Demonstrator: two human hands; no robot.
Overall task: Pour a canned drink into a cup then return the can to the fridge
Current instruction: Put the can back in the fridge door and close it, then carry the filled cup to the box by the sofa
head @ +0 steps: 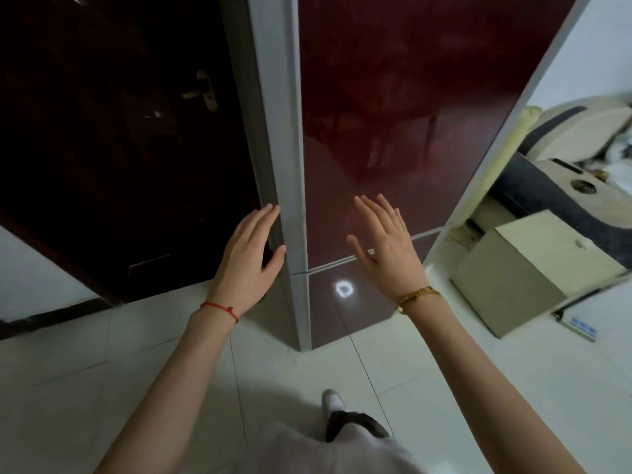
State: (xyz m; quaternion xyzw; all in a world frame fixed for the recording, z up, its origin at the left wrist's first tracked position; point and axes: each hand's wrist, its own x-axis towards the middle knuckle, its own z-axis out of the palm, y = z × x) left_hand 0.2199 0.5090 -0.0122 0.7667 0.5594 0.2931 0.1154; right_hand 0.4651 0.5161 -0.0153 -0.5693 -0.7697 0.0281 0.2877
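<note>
A tall fridge with a glossy dark red door (393,107) and silver-grey side edge stands right in front of me, its doors closed. My left hand (251,254) is open at the fridge's left front corner, fingers beside the grey edge strip. My right hand (384,239) is open with fingers spread, held flat just in front of the red door near the seam between the upper and lower doors. Neither hand holds anything. No can or cup is in view.
A dark brown room door (119,138) with a metal handle (203,92) is left of the fridge. At the right, a beige box (523,268) sits on the white tiled floor beside a grey and cream massage chair (574,159). My foot (352,419) shows below.
</note>
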